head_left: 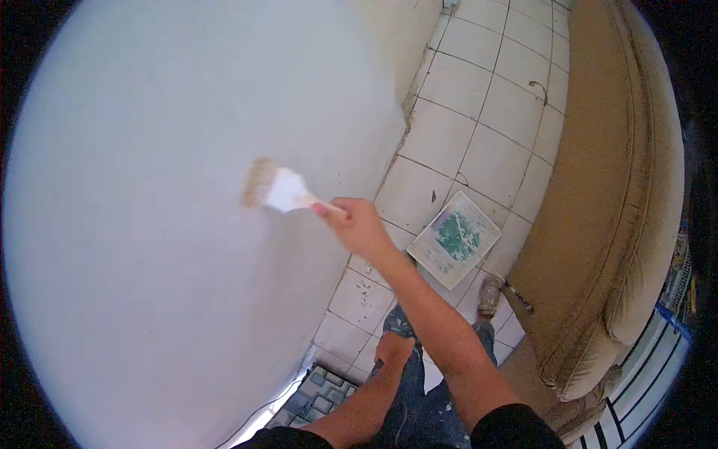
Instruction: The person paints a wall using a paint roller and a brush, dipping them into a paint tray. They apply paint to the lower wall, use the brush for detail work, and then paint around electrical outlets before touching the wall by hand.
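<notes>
My right hand point(359, 228) is closed around the handle of a wide paintbrush point(284, 190) with cream bristles and a white ferrule. The bristles point left, over the white wall point(164, 247), and look slightly blurred. Lower down, my left hand point(394, 347) lies by the knee of my paint-spattered trousers point(400, 322), its fingers hidden from view. To the right of my right hand, a white paint tray point(420, 248) rests on the floor, with green and whitish paint smeared inside it.
White floor tiles point(449, 82) run along the wall's foot, with flakes and stains on them. A brown sofa point(598, 187) lines the right side. A thin paint-stained tool point(517, 297) lies between tray and sofa. Below is a grey patterned mat point(323, 393) near a dark cable point(250, 416).
</notes>
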{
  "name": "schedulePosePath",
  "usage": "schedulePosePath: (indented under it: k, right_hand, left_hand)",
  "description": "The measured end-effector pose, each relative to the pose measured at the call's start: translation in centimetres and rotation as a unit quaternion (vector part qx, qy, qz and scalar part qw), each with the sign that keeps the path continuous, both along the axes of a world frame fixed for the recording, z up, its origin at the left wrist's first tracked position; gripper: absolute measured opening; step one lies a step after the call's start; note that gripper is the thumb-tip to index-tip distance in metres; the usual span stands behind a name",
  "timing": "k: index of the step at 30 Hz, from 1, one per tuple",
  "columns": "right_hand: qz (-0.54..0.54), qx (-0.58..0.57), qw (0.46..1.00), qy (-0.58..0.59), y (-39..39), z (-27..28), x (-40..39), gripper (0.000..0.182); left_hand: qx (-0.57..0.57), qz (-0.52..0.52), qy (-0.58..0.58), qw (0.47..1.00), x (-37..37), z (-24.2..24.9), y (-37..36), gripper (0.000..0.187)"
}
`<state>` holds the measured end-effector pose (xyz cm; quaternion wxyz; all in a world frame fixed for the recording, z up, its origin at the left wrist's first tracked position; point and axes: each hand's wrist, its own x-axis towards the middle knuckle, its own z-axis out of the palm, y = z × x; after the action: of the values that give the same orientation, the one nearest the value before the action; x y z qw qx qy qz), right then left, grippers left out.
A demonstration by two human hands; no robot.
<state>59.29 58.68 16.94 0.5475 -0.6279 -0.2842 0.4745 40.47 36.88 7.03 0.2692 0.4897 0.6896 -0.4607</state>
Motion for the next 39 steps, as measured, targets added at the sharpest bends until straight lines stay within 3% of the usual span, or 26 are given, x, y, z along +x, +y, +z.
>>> schedulePosePath:
  k: [1,3,6,11,14,17,20,29,34,37,39]
  right_hand:
    - [-0.008,-0.047,0.998,-0.031,-0.7,-2.5,0.1,0.046]
    - [-0.040,-0.185,0.960,-0.208,-2.5,-5.6,0.0,0.041]
    - [-0.073,-0.303,0.935,-0.171,-4.5,-8.4,-0.4,0.033]
    - [-0.199,-0.159,0.942,-0.220,-2.9,2.1,-0.3,0.026]
    - [-0.182,0.014,0.903,-0.388,-1.1,3.5,-0.6,0.029]
    - [-0.068,0.089,0.880,-0.462,-1.1,4.5,-2.1,0.038]
    - [0.023,0.128,0.862,-0.491,-2.6,3.7,-3.4,0.045]
    - [0.321,0.253,0.812,-0.416,-6.3,2.7,-11.7,0.043]
    - [0.114,0.112,0.884,-0.440,-3.2,2.3,-4.3,0.030]
    - [-0.021,0.060,0.884,-0.462,-2.3,1.9,-0.6,0.027]
    - [-0.116,0.000,0.885,-0.451,-1.2,1.8,0.8,0.028]
  left_hand:
    - [0.001,-0.004,0.000,1.000,-1.4,-1.9,-0.8,0.088]
    - [0.004,-0.011,-0.005,1.000,-1.9,-3.1,-1.7,0.087]
    - [0.015,-0.015,-0.012,1.000,-1.9,-2.7,-1.5,0.088]
    - [-0.020,-0.009,-0.016,1.000,-1.9,-1.4,-1.6,0.101]
    - [-0.004,0.025,-0.036,0.999,-1.3,-0.3,-1.6,0.107]
    - [0.002,0.013,-0.062,0.998,-4.1,-4.5,-3.4,0.106]
    - [0.005,0.008,-0.058,0.998,-3.5,-4.6,-3.2,0.104]
    - [0.010,-0.006,-0.048,0.999,-2.7,-4.3,-4.0,0.098]
    - [0.008,-0.004,-0.048,0.999,-4.6,-6.3,-5.3,0.094]
    - [-0.002,-0.004,-0.042,0.999,-4.8,-6.1,-5.3,0.092]
    - [-0.009,0.004,-0.019,1.000,-2.9,-3.1,-4.1,0.090]
